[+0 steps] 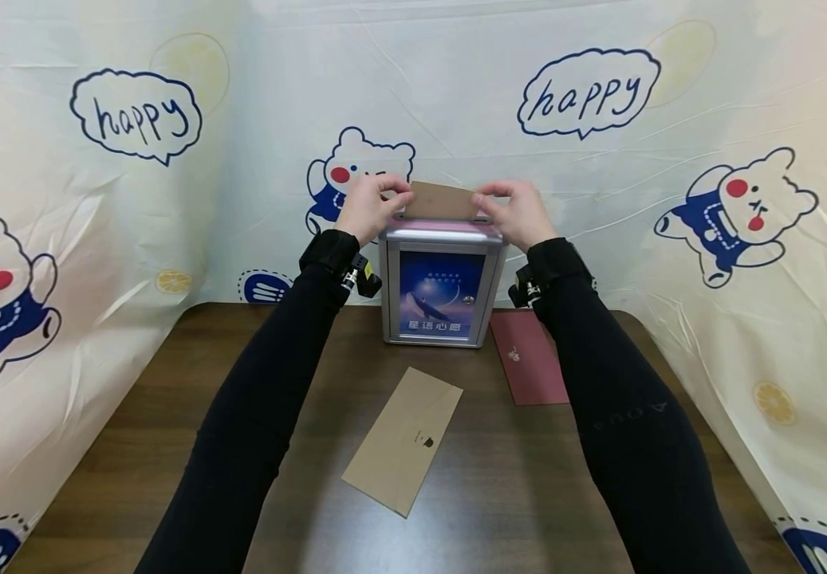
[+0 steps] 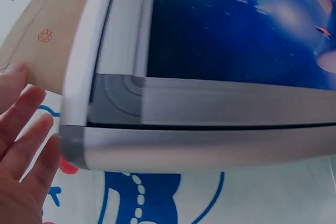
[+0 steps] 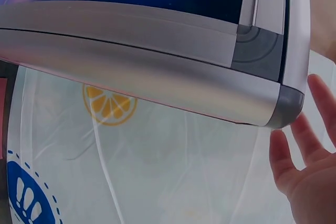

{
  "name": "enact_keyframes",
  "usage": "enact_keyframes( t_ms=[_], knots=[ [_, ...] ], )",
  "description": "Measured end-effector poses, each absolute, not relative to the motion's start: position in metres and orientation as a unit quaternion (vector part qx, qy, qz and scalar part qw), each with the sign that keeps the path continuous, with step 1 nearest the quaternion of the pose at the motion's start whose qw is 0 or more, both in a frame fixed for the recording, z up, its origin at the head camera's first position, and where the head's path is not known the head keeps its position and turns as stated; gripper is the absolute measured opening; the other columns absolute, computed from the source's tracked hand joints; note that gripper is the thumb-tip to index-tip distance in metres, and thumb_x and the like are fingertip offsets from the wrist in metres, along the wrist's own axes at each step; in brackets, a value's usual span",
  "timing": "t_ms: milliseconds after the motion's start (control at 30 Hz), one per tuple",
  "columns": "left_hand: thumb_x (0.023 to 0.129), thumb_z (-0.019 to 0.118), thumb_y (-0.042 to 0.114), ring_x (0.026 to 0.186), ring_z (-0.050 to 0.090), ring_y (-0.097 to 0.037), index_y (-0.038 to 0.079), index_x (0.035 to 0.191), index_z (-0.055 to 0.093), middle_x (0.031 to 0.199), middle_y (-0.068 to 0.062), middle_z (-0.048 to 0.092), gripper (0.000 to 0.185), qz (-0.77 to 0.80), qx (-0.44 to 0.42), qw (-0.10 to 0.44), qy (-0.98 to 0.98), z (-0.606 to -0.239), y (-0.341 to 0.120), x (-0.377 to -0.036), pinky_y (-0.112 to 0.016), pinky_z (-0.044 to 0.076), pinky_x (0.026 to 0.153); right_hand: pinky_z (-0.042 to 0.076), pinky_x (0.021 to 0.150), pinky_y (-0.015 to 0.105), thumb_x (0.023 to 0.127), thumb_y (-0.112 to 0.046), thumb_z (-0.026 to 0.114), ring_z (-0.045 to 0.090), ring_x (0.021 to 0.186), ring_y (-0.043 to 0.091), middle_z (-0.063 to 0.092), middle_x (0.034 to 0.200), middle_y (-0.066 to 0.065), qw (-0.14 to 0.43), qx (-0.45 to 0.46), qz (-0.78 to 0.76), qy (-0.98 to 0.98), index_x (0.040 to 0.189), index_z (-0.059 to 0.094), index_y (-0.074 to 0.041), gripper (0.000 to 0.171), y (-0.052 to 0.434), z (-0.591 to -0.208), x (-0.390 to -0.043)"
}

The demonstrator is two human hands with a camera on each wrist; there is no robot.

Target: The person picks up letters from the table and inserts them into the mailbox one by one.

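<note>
Both hands hold a brown paper envelope (image 1: 443,201) on edge at the top of a silver-framed box (image 1: 387,287). My left hand (image 1: 376,206) pinches the envelope's left end. At its right end my right hand (image 1: 517,214) pinches it between thumb and fingers. A red flower-like mark shows on the envelope (image 2: 42,51) in the left wrist view, where the box frame (image 2: 210,148) hides part of it. The box front carries a blue picture panel (image 1: 442,291) with a whale, white characters and a small lock. Whether the envelope's lower edge is in a slot cannot be seen.
A second brown envelope (image 1: 402,442) lies slanted on the wooden table (image 1: 298,494) in front of the box. Right of the box lies a red envelope (image 1: 528,359), partly behind the right forearm. A white printed curtain (image 1: 456,72) hangs close behind and at both sides.
</note>
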State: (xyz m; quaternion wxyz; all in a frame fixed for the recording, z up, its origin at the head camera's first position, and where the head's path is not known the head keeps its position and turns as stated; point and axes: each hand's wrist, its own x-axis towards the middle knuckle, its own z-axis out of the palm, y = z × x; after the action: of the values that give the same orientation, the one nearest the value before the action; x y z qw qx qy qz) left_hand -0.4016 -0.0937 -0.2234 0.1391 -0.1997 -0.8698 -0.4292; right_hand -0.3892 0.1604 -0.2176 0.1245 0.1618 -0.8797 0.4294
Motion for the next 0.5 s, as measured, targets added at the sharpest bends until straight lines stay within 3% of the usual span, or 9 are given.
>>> enact_keyframes(
  t_ms=[167,500],
  knots=[
    [0.095,0.066,0.024,0.088,0.059,-0.015,0.011,0.115,0.068,0.123,-0.003,0.063,0.024,-0.427,-0.193,0.117,-0.875,-0.228,-0.096,-0.402,-0.023,0.047,0.074,0.049,0.089,0.031,0.098,-0.024,0.062,0.057,0.106,0.018,0.066,0.116,0.011,0.128,0.163,0.426,-0.880,0.115,0.070,-0.004,0.028,0.158,-0.219,-0.388],
    [0.096,0.065,0.022,0.093,0.059,-0.017,0.011,0.107,0.070,0.114,-0.003,0.066,0.016,-0.417,-0.205,0.138,-0.875,-0.230,-0.095,-0.403,-0.026,0.046,0.081,0.037,0.106,0.036,0.096,-0.021,0.064,0.052,0.124,0.025,0.063,0.127,0.011,0.139,0.162,0.399,-0.892,0.113,0.072,-0.002,0.027,0.158,-0.228,-0.388]
  ],
)
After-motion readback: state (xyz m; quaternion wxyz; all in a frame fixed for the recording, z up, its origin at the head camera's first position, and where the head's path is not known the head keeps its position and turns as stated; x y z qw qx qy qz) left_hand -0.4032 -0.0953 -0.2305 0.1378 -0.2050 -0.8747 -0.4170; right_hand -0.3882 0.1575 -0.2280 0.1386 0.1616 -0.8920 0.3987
